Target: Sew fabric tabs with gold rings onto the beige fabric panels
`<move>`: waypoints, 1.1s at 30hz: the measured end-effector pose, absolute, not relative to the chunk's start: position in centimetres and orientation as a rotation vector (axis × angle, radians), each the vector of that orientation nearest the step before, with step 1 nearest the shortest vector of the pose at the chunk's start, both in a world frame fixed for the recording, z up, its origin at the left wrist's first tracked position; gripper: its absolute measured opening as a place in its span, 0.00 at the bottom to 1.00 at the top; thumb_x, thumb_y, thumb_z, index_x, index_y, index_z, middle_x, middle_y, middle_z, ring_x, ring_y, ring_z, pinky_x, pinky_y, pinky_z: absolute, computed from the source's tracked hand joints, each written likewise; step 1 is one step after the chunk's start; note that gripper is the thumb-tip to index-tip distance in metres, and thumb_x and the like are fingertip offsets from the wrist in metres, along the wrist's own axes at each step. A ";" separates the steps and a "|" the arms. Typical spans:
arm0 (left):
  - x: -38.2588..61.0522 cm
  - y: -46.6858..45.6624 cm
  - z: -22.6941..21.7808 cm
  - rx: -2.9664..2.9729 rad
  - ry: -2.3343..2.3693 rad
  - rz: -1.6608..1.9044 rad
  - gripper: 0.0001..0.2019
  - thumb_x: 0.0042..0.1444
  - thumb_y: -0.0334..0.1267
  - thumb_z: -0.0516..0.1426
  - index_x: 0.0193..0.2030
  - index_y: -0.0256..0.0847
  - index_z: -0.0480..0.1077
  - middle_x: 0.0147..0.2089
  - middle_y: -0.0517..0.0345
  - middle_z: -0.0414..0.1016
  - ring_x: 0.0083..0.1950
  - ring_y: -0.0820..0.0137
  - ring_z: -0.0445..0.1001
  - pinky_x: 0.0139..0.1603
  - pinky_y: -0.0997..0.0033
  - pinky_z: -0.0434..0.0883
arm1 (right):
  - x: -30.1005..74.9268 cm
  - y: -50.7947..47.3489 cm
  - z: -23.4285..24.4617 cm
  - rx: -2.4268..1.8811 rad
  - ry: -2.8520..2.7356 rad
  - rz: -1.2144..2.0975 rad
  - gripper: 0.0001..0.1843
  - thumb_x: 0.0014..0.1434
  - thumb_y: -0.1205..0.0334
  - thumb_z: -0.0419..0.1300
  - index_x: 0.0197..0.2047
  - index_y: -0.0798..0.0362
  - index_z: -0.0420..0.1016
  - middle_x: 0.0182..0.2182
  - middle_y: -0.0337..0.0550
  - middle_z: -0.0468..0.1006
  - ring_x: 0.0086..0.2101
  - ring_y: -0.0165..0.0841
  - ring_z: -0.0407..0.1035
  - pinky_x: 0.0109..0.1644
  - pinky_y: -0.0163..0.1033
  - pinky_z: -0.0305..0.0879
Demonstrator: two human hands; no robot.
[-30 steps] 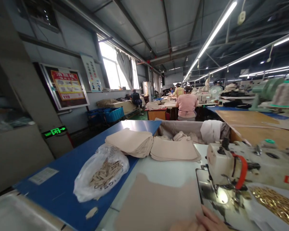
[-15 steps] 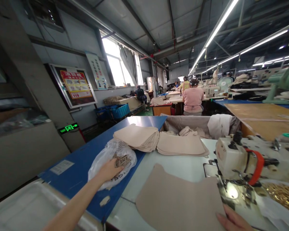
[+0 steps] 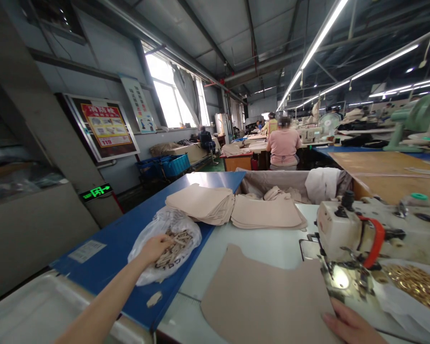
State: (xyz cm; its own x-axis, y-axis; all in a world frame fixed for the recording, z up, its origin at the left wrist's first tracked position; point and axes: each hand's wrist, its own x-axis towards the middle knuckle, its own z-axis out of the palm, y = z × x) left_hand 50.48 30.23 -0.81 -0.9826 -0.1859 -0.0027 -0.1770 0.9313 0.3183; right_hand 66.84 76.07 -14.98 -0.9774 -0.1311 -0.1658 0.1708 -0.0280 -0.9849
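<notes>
My left hand (image 3: 156,249) reaches into a clear plastic bag (image 3: 138,270) on the blue tabletop, its fingers curled together over a heap of small beige strips (image 3: 179,246). Whether a strip is between the fingertips is hidden. A large beige fabric panel (image 3: 261,301) with a curved edge lies flat on the pale machine table. At the panel's right edge, my right hand (image 3: 351,325) grips it, partly cut off by the bottom of the view. Just beyond that hand stands a sewing machine (image 3: 340,234) with its lamp lit.
Two stacks of beige panels, a left stack (image 3: 200,203) and a right stack (image 3: 267,212), lie behind the work. Brass-coloured rings (image 3: 415,286) fill a white-lined holder at the right. A cloth-lined bin (image 3: 272,179) stands beyond the table, with a seated person (image 3: 283,145) farther back.
My left hand has drawn back slightly and its spread fingers have curled together, showing more of the strips. My right hand stays at the panel's edge. The whole view has shifted slightly.
</notes>
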 end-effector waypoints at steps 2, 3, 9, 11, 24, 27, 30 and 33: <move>50.7 30.0 -0.8 0.303 -3.050 -0.567 0.16 0.51 0.46 0.48 0.24 0.41 0.72 0.18 0.60 0.70 0.24 0.66 0.70 0.25 0.71 0.61 | 66.8 76.0 -15.1 0.015 1.956 -2.136 0.35 0.46 0.36 0.58 0.47 0.54 0.75 0.44 0.54 0.77 0.48 0.50 0.69 0.55 0.49 0.62; 50.7 30.0 -0.8 0.308 -3.044 -0.598 0.17 0.51 0.47 0.47 0.25 0.40 0.72 0.18 0.60 0.69 0.24 0.66 0.69 0.25 0.71 0.61 | 66.7 76.0 -15.1 0.004 1.926 -2.141 0.35 0.46 0.36 0.59 0.48 0.54 0.74 0.43 0.54 0.78 0.47 0.49 0.70 0.54 0.50 0.63; 50.3 29.6 -0.2 0.347 -3.001 -0.729 0.18 0.44 0.50 0.52 0.32 0.41 0.77 0.25 0.59 0.75 0.31 0.63 0.73 0.28 0.70 0.64 | 66.7 75.9 -14.5 -0.048 1.795 -2.129 0.34 0.48 0.39 0.60 0.51 0.54 0.71 0.40 0.52 0.79 0.39 0.46 0.74 0.45 0.48 0.69; 50.0 29.5 0.0 0.372 -2.983 -0.764 0.17 0.42 0.49 0.53 0.31 0.42 0.77 0.27 0.58 0.76 0.32 0.62 0.73 0.29 0.70 0.65 | 66.8 76.0 -14.1 -0.047 1.796 -2.116 0.33 0.48 0.39 0.60 0.51 0.54 0.71 0.37 0.50 0.80 0.35 0.44 0.75 0.41 0.46 0.70; 53.8 36.2 2.3 0.246 -2.769 -1.483 0.23 0.39 0.55 0.60 0.38 0.40 0.75 0.37 0.56 0.81 0.39 0.63 0.77 0.39 0.70 0.74 | 67.0 75.2 -10.1 0.179 2.292 -1.676 0.18 0.50 0.58 0.53 0.44 0.55 0.68 0.26 0.41 0.76 0.20 0.31 0.67 0.17 0.30 0.58; 55.0 41.4 0.5 0.163 -2.810 -1.794 0.24 0.24 0.57 0.66 0.29 0.44 0.76 0.34 0.57 0.81 0.40 0.59 0.77 0.39 0.69 0.75 | 67.5 75.0 -8.1 0.199 2.689 -1.381 0.20 0.47 0.69 0.54 0.46 0.56 0.69 0.31 0.45 0.77 0.30 0.36 0.71 0.29 0.34 0.65; 56.3 47.3 -2.5 0.004 -2.960 -1.901 0.23 0.17 0.57 0.67 0.22 0.46 0.75 0.27 0.57 0.80 0.36 0.56 0.78 0.35 0.68 0.76 | 68.4 74.8 -7.0 0.219 2.997 -1.149 0.29 0.49 0.71 0.56 0.57 0.57 0.63 0.43 0.54 0.75 0.42 0.42 0.69 0.48 0.46 0.64; 58.1 53.0 -4.9 -0.297 -3.049 -1.917 0.19 0.23 0.55 0.66 0.22 0.46 0.75 0.25 0.58 0.79 0.34 0.58 0.78 0.36 0.67 0.76 | 69.6 74.3 -6.9 0.115 2.980 -1.396 0.23 0.55 0.63 0.57 0.55 0.55 0.66 0.48 0.53 0.72 0.46 0.41 0.67 0.51 0.46 0.62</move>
